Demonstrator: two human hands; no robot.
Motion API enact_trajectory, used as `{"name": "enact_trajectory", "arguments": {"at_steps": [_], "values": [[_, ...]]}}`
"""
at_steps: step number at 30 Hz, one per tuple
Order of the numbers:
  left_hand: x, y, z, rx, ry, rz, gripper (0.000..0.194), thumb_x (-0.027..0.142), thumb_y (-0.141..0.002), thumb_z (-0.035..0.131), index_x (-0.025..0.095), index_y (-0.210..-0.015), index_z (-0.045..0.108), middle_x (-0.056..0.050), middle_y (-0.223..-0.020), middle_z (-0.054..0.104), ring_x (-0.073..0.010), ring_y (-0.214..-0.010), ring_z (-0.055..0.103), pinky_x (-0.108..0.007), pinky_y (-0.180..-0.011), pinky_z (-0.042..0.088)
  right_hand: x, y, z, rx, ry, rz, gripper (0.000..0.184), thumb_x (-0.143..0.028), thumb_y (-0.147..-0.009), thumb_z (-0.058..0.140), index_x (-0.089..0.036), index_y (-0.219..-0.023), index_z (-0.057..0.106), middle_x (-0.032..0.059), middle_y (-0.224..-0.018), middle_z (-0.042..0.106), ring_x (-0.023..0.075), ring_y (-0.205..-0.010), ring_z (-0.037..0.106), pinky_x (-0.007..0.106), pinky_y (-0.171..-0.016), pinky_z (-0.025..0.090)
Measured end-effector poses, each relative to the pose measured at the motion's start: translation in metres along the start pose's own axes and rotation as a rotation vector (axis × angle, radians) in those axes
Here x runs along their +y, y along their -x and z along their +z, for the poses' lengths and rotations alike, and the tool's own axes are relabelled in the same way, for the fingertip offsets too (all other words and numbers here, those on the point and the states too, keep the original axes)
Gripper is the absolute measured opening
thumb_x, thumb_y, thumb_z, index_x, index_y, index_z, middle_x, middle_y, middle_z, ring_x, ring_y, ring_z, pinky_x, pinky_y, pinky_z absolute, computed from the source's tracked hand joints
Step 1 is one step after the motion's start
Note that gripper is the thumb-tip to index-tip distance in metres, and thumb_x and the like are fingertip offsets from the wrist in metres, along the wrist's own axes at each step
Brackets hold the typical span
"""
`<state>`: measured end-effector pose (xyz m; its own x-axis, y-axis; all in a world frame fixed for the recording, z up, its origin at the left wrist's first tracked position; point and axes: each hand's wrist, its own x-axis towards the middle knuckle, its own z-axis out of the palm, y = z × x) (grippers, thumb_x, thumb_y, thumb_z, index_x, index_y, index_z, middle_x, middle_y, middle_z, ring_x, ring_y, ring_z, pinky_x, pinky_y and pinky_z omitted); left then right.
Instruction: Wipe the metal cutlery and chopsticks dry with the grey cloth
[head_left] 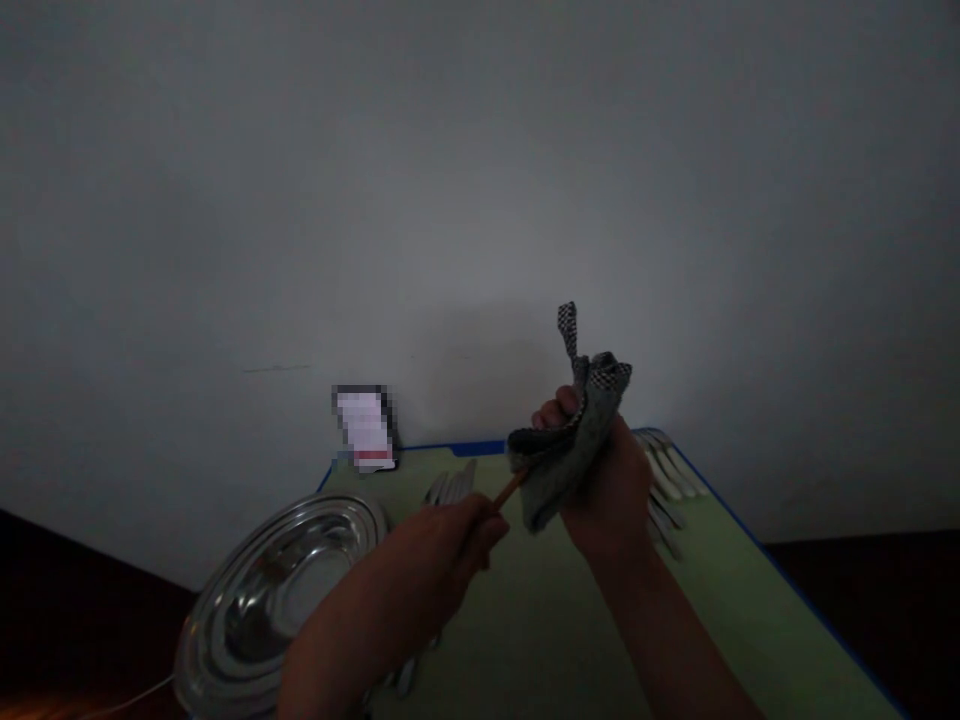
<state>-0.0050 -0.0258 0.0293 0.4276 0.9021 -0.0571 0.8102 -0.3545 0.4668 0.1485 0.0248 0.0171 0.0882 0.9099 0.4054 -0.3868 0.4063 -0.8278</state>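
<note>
A thin brown stick (510,488), much like a wooden chopstick, is pinched in my left hand (466,535) by its near end. Its far end goes into the folds of a grey-green cloth (574,465) with a black-and-white checked side. My right hand (611,485) is wrapped around that cloth, above the middle of the table, and a strip of it sticks up over my fingers. How much of the stick lies inside the cloth is hidden. Beyond my left hand lie several pieces of metal cutlery (454,484), partly covered by it.
At the left of the green table mat (547,630) rests a wide shiny metal basin (225,640). A phone (366,430) leans upright near the wall (480,200). Right of my right hand lie several forks or spoons (671,470). A blue edge (802,590) borders the table.
</note>
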Motion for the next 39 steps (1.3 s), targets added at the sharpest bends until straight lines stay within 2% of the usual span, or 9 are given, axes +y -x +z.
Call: {"name": "enact_trajectory", "arguments": {"at_steps": [4, 9, 11, 15, 19, 22, 28, 32, 39], "values": [[-0.005, 0.001, 0.003, -0.01, -0.062, -0.039, 0.028, 0.032, -0.093, 0.032, 0.023, -0.094, 0.058, -0.002, -0.08, 0.068, -0.0182, -0.072, 0.064, -0.028, -0.063, 0.046, 0.004, -0.009, -0.006, 0.218, -0.475, 0.114, 0.022, -0.035, -0.077, 0.043, -0.023, -0.061, 0.034, -0.0054, -0.056, 0.033, 0.0099, -0.047, 0.036, 0.024, -0.049, 0.037], [-0.016, 0.007, -0.006, 0.042, -0.062, -0.047, 0.032, 0.036, -0.093, 0.031, 0.023, -0.089, 0.06, -0.002, -0.085, 0.069, -0.0181, -0.077, 0.064, -0.028, -0.07, 0.047, 0.005, -0.027, -0.049, 0.265, -0.503, 0.039, 0.037, -0.041, -0.067, 0.061, -0.021, -0.055, 0.033, -0.0078, -0.05, 0.027, 0.007, -0.042, 0.026, 0.02, -0.041, 0.029], [-0.013, 0.005, -0.007, 0.047, -0.076, -0.05, 0.032, 0.035, -0.093, 0.032, 0.023, -0.089, 0.061, -0.002, -0.082, 0.068, -0.0178, -0.074, 0.064, -0.028, -0.069, 0.046, 0.006, -0.029, -0.056, 0.241, -0.485, -0.017, 0.038, -0.041, -0.065, 0.064, -0.021, -0.055, 0.034, -0.0084, -0.049, 0.024, 0.0063, -0.041, 0.022, 0.019, -0.039, 0.027], [0.001, -0.006, 0.002, 0.072, -0.115, -0.045, 0.032, 0.033, -0.093, 0.03, 0.021, -0.091, 0.06, -0.003, -0.075, 0.068, -0.0192, -0.068, 0.064, -0.028, -0.061, 0.045, 0.009, -0.017, -0.032, 0.199, -0.452, 0.005, 0.037, -0.039, -0.072, 0.057, -0.021, -0.056, 0.028, -0.0081, -0.052, 0.019, 0.0073, -0.041, 0.02, 0.019, -0.038, 0.024], [0.007, -0.014, 0.012, 0.088, -0.115, -0.017, 0.031, 0.027, -0.093, 0.027, 0.02, -0.096, 0.057, -0.006, -0.084, 0.068, -0.0202, -0.073, 0.064, -0.029, -0.063, 0.045, 0.013, 0.0, 0.011, 0.318, -0.5, 0.13, 0.036, -0.043, -0.074, 0.051, -0.022, -0.058, 0.027, -0.0072, -0.054, 0.024, 0.0079, -0.043, 0.022, 0.021, -0.039, 0.024], [0.004, -0.015, 0.012, 0.099, -0.109, 0.011, 0.028, 0.026, -0.093, 0.028, 0.021, -0.097, 0.056, -0.006, -0.088, 0.068, -0.0202, -0.078, 0.064, -0.03, -0.067, 0.046, 0.015, 0.003, 0.021, 0.303, -0.483, 0.182, 0.037, -0.048, -0.075, 0.047, -0.022, -0.058, 0.027, -0.0069, -0.054, 0.024, 0.0084, -0.044, 0.023, 0.021, -0.039, 0.025], [-0.001, -0.004, 0.004, 0.07, -0.072, 0.033, 0.026, 0.035, -0.093, 0.033, 0.025, -0.1, 0.056, -0.001, -0.086, 0.07, -0.0178, -0.074, 0.067, -0.027, -0.065, 0.049, 0.009, -0.013, -0.019, 0.157, -0.435, 0.035, 0.039, -0.048, -0.074, 0.05, -0.022, -0.056, 0.028, -0.0072, -0.053, 0.019, 0.0084, -0.042, 0.018, 0.021, -0.037, 0.021], [-0.003, 0.008, -0.005, 0.145, -0.054, 0.073, 0.026, 0.029, -0.091, 0.036, 0.028, -0.108, 0.055, 0.0, -0.095, 0.071, -0.0167, -0.079, 0.068, -0.025, -0.068, 0.051, 0.001, -0.02, -0.045, 0.195, -0.534, -0.049, 0.031, -0.049, -0.07, 0.054, -0.022, -0.059, 0.042, -0.0063, -0.053, 0.025, 0.0081, -0.043, 0.023, 0.022, -0.04, 0.026], [-0.005, 0.013, -0.014, 0.17, -0.047, 0.128, 0.023, 0.03, -0.088, 0.043, 0.029, -0.103, 0.061, 0.001, -0.094, 0.071, -0.0158, -0.08, 0.067, -0.022, -0.067, 0.051, -0.008, -0.019, -0.053, 0.235, -0.656, -0.078, 0.034, -0.052, -0.069, 0.054, -0.021, -0.059, 0.044, -0.0064, -0.053, 0.029, 0.0072, -0.043, 0.022, 0.022, -0.039, 0.029]]}}
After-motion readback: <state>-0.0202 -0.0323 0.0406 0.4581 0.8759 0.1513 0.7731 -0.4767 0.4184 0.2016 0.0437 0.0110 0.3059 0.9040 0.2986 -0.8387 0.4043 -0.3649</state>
